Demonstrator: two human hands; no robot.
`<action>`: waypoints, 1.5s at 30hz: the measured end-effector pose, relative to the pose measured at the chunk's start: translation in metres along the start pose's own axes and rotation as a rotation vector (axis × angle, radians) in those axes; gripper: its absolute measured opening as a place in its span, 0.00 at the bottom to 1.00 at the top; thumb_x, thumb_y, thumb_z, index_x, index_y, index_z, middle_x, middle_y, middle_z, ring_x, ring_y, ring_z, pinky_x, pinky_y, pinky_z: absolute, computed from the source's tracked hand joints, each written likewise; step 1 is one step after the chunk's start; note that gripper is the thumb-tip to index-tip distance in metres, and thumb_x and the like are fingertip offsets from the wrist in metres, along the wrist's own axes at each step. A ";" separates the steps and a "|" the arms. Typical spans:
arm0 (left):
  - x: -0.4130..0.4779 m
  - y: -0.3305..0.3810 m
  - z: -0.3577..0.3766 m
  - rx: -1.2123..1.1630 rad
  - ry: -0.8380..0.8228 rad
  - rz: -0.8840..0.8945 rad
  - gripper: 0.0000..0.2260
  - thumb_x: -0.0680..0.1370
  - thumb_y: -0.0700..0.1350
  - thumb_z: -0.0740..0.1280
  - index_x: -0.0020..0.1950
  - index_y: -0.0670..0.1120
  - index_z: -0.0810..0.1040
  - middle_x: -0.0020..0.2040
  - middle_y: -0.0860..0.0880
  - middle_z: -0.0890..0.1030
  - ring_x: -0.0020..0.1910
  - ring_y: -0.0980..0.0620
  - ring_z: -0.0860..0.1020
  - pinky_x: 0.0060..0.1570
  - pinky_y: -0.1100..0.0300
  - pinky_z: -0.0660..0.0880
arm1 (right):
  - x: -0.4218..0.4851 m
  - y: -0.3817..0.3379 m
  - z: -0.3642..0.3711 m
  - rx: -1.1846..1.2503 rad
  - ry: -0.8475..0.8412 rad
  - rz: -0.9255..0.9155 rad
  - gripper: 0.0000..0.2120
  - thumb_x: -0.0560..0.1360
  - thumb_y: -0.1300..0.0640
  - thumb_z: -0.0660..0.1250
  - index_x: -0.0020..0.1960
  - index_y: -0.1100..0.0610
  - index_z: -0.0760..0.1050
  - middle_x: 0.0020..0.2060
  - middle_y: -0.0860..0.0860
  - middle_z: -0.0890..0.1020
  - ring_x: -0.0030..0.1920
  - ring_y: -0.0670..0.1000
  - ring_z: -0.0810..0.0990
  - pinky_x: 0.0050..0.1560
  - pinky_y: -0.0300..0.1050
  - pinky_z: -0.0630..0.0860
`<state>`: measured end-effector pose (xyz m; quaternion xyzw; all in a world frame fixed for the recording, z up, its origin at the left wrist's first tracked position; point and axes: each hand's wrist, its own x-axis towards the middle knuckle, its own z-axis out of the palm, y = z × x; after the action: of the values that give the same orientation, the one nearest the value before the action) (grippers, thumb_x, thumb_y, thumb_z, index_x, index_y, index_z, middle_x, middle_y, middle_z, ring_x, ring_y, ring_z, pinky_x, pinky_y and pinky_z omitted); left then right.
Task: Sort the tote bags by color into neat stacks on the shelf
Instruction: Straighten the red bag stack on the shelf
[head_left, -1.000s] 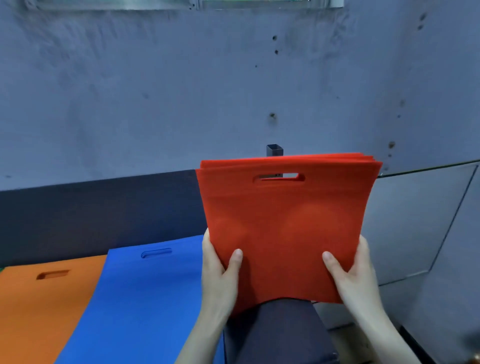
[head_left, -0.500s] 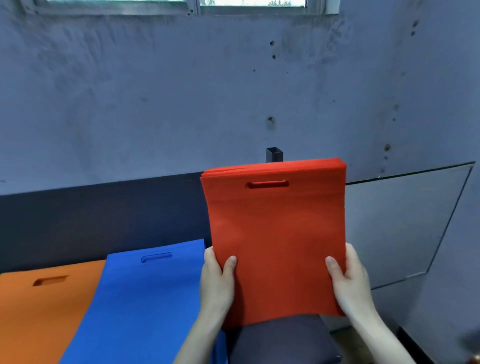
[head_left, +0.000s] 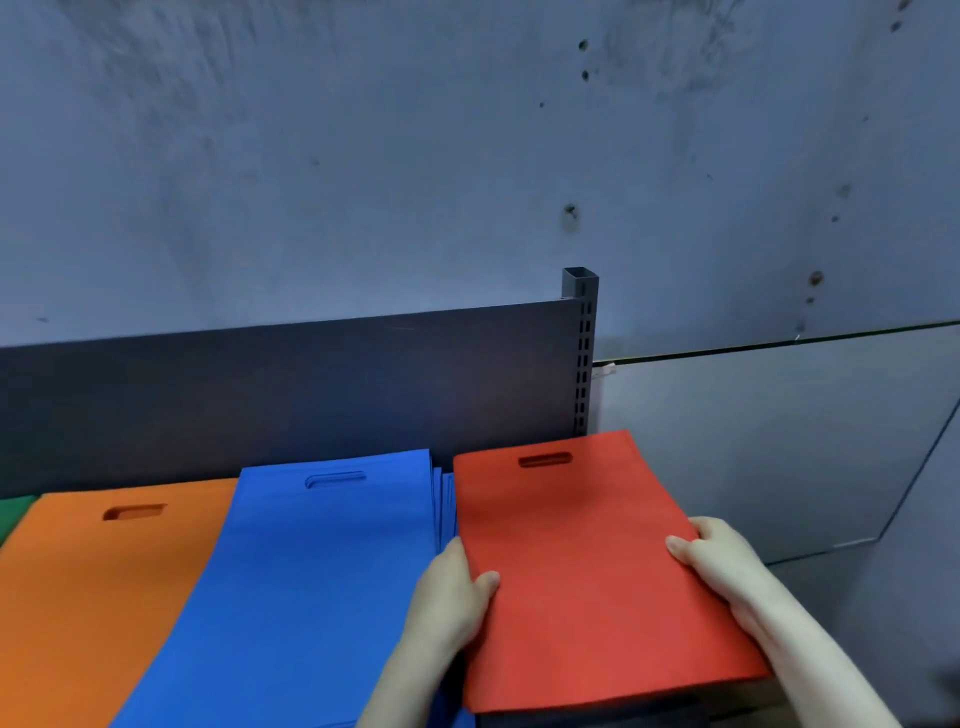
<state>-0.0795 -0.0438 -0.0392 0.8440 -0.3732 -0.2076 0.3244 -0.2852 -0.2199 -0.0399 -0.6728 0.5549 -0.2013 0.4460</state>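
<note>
Left hand (head_left: 457, 587) and right hand (head_left: 727, 566) each grip a side edge of the red stack (head_left: 587, 561). Thumbs on top, fingers underneath out of sight. Stack lies flat at the right end of the shelf (head_left: 597, 719), cut-out toward the back panel (head_left: 311, 389), just beside the blue stack (head_left: 322, 571). Suggest squeezing the sides square, lining the near edge up with blue, then releasing. Slim gap on the left, some room behind. Right edge looks past the post (head_left: 584, 364), so overhang risk.

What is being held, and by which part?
The red tote bags: the left hand grips the left side edge, the right hand the right side edge, thumbs on top, away from the handle slot.
</note>
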 end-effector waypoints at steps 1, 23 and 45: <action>0.000 -0.001 0.000 0.007 0.004 0.003 0.15 0.78 0.48 0.65 0.63 0.47 0.71 0.60 0.50 0.78 0.59 0.49 0.76 0.57 0.59 0.72 | 0.002 0.000 0.000 -0.014 0.004 0.000 0.06 0.74 0.62 0.64 0.43 0.59 0.80 0.38 0.54 0.85 0.40 0.55 0.83 0.43 0.46 0.76; -0.007 0.017 0.015 0.359 0.169 -0.035 0.13 0.77 0.51 0.66 0.50 0.41 0.74 0.51 0.44 0.78 0.50 0.45 0.77 0.42 0.58 0.67 | 0.012 0.014 0.004 0.008 -0.043 -0.013 0.06 0.75 0.62 0.64 0.43 0.60 0.78 0.39 0.58 0.84 0.41 0.58 0.82 0.44 0.48 0.76; -0.057 -0.043 -0.057 0.177 0.506 -0.143 0.21 0.76 0.50 0.68 0.68 0.48 0.73 0.63 0.50 0.76 0.59 0.51 0.77 0.55 0.55 0.74 | -0.082 -0.035 0.082 -0.058 -0.061 -0.475 0.23 0.75 0.58 0.67 0.69 0.54 0.70 0.62 0.49 0.77 0.62 0.49 0.75 0.66 0.49 0.71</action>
<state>-0.0611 0.0441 -0.0229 0.9182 -0.2364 0.0209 0.3171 -0.2278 -0.1140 -0.0356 -0.8027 0.3729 -0.2640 0.3832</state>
